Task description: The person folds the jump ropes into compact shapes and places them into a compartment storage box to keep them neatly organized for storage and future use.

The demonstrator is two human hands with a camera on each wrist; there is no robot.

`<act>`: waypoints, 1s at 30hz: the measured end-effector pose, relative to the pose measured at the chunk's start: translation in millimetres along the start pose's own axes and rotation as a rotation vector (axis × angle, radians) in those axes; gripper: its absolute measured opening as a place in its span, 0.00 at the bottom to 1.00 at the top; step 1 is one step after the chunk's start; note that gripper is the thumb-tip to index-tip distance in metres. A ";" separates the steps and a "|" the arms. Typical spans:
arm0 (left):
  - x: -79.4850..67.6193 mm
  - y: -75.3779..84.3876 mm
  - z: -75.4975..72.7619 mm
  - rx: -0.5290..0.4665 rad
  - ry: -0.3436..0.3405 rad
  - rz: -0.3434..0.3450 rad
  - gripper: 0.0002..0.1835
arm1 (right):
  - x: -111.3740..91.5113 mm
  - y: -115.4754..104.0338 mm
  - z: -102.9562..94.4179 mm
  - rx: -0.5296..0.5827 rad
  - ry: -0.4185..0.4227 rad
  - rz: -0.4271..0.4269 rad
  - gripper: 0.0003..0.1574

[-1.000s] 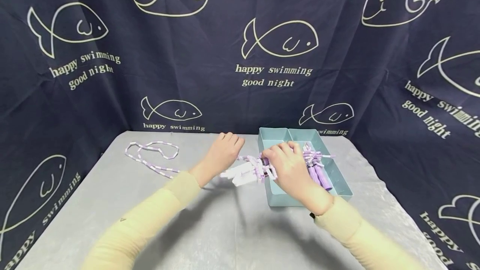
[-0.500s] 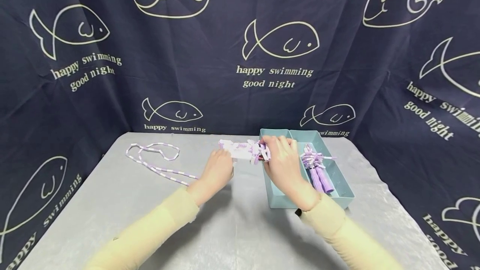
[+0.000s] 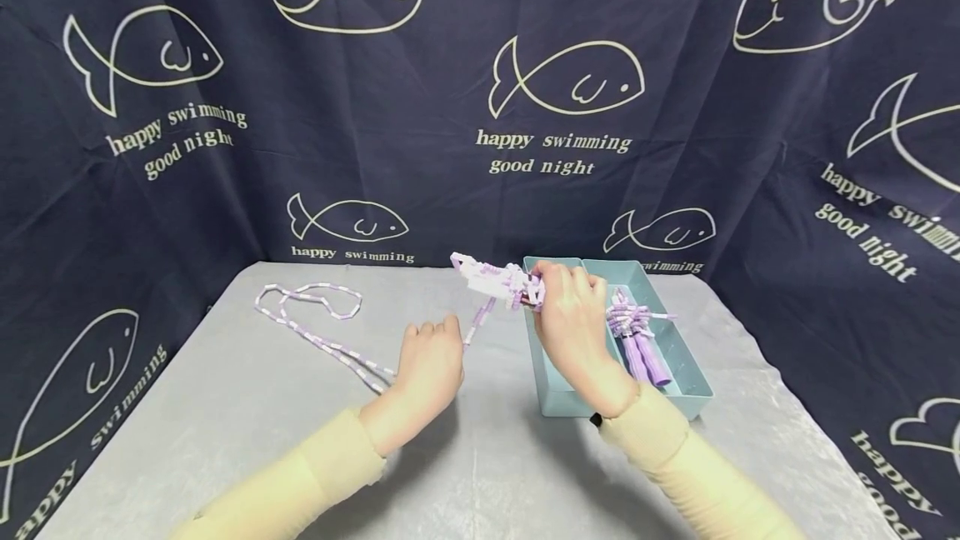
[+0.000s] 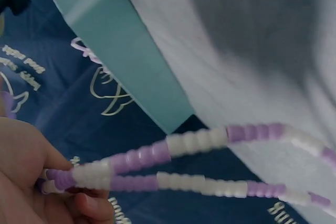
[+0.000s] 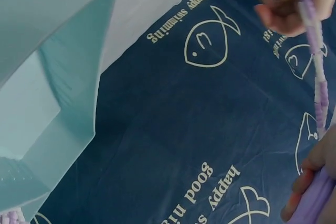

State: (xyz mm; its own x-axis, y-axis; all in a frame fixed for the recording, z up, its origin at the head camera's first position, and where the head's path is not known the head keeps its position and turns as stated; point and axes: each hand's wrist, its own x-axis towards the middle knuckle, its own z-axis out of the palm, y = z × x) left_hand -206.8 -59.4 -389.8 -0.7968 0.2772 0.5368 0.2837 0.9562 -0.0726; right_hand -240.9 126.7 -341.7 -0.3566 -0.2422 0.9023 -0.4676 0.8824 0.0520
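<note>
My right hand [image 3: 573, 319] grips a purple-and-white beaded jump rope by its handles, over the left part of a teal box [image 3: 555, 403]. A purple handle [image 5: 313, 199] shows in the right wrist view. Part of the rope is wound into a bundle [image 3: 491, 280] that sticks out left of this hand. Lower and to the left, my left hand [image 3: 429, 363] holds the doubled beaded strand [image 4: 197, 141], which runs taut up to the bundle. The loose end of the rope [image 3: 300, 325] trails leftward into a loop on the table.
In the box's right compartment lies another jump rope [image 3: 632, 323], wound up, its purple handles toward me. A grey cloth covers the table [image 3: 187, 423]. Dark blue curtains [image 3: 420, 107] with fish prints close off the back and sides.
The bundle has risen and tilted upward in my right hand. My left hand has come from near the bundle down and toward me, drawing the strand with it.
</note>
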 end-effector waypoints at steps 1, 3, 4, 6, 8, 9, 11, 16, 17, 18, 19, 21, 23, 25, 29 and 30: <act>-1.5 1.2 -3.4 0.018 0.018 0.005 0.14 | -0.2 0.3 0.7 -0.013 0.008 0.000 0.17; -4.0 3.2 -9.6 0.053 0.041 0.013 0.13 | -0.8 0.9 2.0 -0.049 0.022 -0.005 0.15; -5.0 3.9 -12.7 0.067 0.051 0.016 0.13 | -1.0 1.1 2.8 -0.074 0.029 -0.008 0.13; -6.7 5.1 -18.7 0.085 0.068 0.021 0.12 | -1.9 1.5 3.8 -0.119 0.031 -0.019 0.10; -7.7 5.5 -24.3 0.099 0.100 0.029 0.11 | -3.0 1.7 4.5 -0.167 0.032 -0.032 0.09; -7.8 5.7 -26.9 0.103 0.124 0.034 0.10 | -3.6 1.7 4.7 -0.190 0.031 -0.039 0.10; -7.3 5.7 -31.3 0.111 0.185 0.045 0.08 | -5.1 1.7 4.9 -0.228 0.024 -0.055 0.13; -1.2 5.9 -38.5 0.126 0.349 0.094 0.06 | -8.7 1.4 7.4 -0.272 0.019 -0.121 0.15; 0.3 6.1 -40.1 0.126 0.369 0.109 0.06 | -9.5 1.2 8.0 -0.271 0.021 -0.141 0.15; 2.0 6.3 -41.7 0.124 0.387 0.123 0.06 | -10.2 0.9 8.3 -0.269 0.024 -0.164 0.14; 3.7 6.5 -43.4 0.120 0.400 0.138 0.06 | -11.1 0.5 8.4 -0.264 0.021 -0.189 0.14; 7.0 6.8 -46.3 0.120 0.415 0.168 0.06 | -13.4 -0.6 7.7 -0.256 0.009 -0.240 0.13; 9.8 7.2 -48.7 0.119 0.423 0.192 0.06 | -15.4 -1.7 6.2 -0.250 -0.007 -0.293 0.12; 12.3 7.1 -50.0 0.121 0.429 0.215 0.07 | -17.0 -3.1 4.1 -0.233 -0.024 -0.342 0.11; 18.7 3.9 -50.7 0.125 0.457 0.260 0.08 | -18.5 -7.8 -1.1 -0.186 -0.034 -0.421 0.08; 21.1 2.4 -50.5 0.126 0.469 0.273 0.09 | -18.7 -9.5 -2.6 -0.175 -0.034 -0.437 0.08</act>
State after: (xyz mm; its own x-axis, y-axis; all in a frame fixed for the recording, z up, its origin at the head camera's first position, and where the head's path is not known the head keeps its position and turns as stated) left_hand -196.0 -56.0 -336.1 -0.3721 0.4721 0.7992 0.3579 0.8674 -0.3457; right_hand -227.7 124.0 -358.0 -0.1840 -0.6169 0.7653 -0.4373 0.7486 0.4983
